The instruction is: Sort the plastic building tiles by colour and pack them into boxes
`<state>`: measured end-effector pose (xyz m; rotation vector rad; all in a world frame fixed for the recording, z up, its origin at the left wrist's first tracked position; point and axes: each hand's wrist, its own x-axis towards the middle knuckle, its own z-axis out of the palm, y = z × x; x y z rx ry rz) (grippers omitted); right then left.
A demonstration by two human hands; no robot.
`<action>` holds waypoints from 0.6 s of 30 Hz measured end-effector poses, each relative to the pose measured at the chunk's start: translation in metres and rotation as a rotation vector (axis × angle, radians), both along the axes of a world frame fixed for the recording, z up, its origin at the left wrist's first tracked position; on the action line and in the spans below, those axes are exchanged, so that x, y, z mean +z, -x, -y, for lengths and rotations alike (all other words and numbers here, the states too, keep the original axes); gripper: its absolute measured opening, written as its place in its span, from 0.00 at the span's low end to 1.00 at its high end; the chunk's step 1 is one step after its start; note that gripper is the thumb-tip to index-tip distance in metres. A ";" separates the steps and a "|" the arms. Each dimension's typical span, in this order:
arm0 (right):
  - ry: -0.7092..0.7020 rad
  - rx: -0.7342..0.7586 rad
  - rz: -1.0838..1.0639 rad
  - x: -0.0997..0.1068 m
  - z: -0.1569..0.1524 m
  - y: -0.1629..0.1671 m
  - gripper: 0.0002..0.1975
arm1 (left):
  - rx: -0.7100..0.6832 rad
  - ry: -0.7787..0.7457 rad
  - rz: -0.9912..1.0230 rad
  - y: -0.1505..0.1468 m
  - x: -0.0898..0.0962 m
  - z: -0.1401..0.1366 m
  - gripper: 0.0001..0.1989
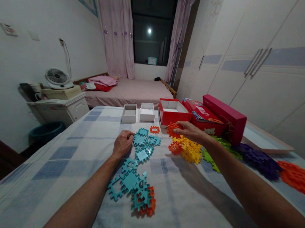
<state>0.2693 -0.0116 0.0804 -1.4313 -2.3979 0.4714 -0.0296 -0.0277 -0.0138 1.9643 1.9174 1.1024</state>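
My right hand (191, 129) pinches an orange toothed plastic building piece (173, 129), just in front of the red open box. Close under it lie a heap of yellow toothed pieces (189, 149) and another orange piece (174, 147). My left hand (122, 143) rests on the cloth with curled fingers, at the left edge of the teal toothed pieces (141, 140); whatever its fingertips hold, if anything, is hidden. A small orange square frame piece (155, 129) lies between the hands. Nearer me, more teal pieces (130, 180) partly cover orange ones (152, 205).
Two small white boxes (129, 113) and a red open box (174, 112) stand at the far edge. Right of them are a red printed box (204, 114) and a magenta box (225, 114). Green (210, 160), purple (260, 162) and orange-red pieces (301, 179) lie at right.
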 end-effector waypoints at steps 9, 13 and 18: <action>-0.075 0.085 0.409 -0.023 0.027 0.012 0.06 | 0.000 -0.004 -0.007 0.000 0.000 -0.001 0.15; -0.079 0.164 0.207 -0.022 0.025 0.007 0.09 | 0.002 0.001 -0.007 0.000 0.000 0.000 0.16; 0.051 -0.063 -0.364 -0.019 -0.008 0.027 0.16 | -0.001 0.010 0.002 0.000 0.000 -0.001 0.15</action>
